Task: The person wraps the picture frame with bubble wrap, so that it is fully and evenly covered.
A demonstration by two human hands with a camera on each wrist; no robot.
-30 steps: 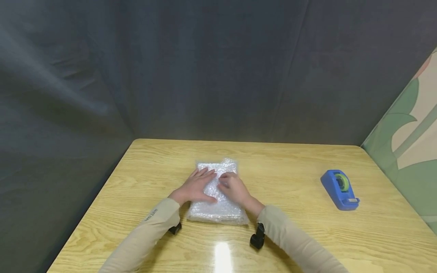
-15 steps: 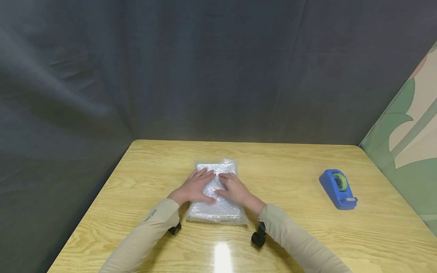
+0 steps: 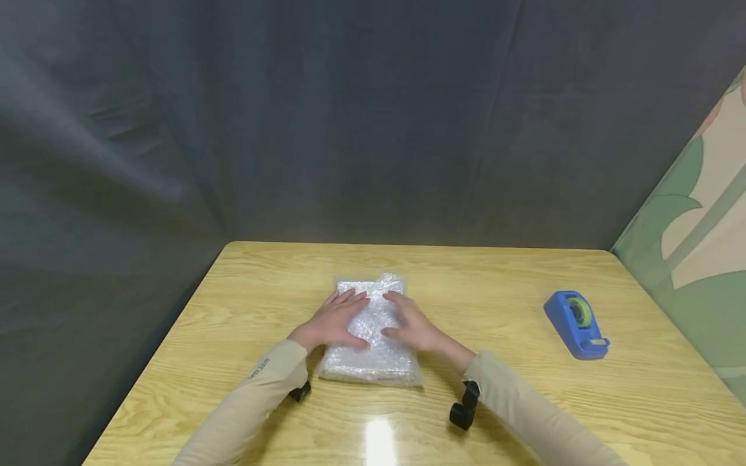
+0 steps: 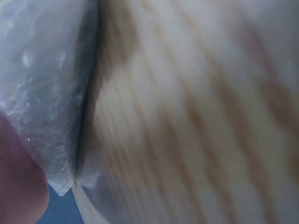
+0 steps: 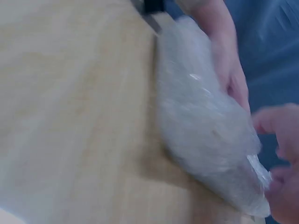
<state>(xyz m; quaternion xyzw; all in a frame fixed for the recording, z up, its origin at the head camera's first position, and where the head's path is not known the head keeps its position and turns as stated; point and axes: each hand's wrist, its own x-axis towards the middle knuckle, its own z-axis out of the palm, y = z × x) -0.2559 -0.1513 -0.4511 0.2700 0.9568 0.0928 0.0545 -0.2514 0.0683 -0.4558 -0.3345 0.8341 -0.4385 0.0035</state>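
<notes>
A flat bundle in clear bubble wrap (image 3: 373,367) lies on the wooden table (image 3: 245,291), with a crinkled flap of wrap at its far right corner. My left hand (image 3: 333,323) rests on the bundle's left half, fingers spread and thumb pointing right. Over the right half is my right hand (image 3: 415,329), its fingers and thumb apart and nothing between them. In the right wrist view the bubble wrap (image 5: 201,102) bulges along its side, close to the fingers (image 5: 280,126). What the wrap contains is hidden.
A blue tape dispenser (image 3: 574,327) with a roll of green tape stands toward the right of the table. Dark curtain (image 3: 373,129) hangs behind and to the left. Fabric with a leaf pattern (image 3: 699,259) hangs at the right edge.
My right hand has gone from bent fingertips on the wrap to a looser, more spread pose, and moved to the right. My left hand has stayed in place.
</notes>
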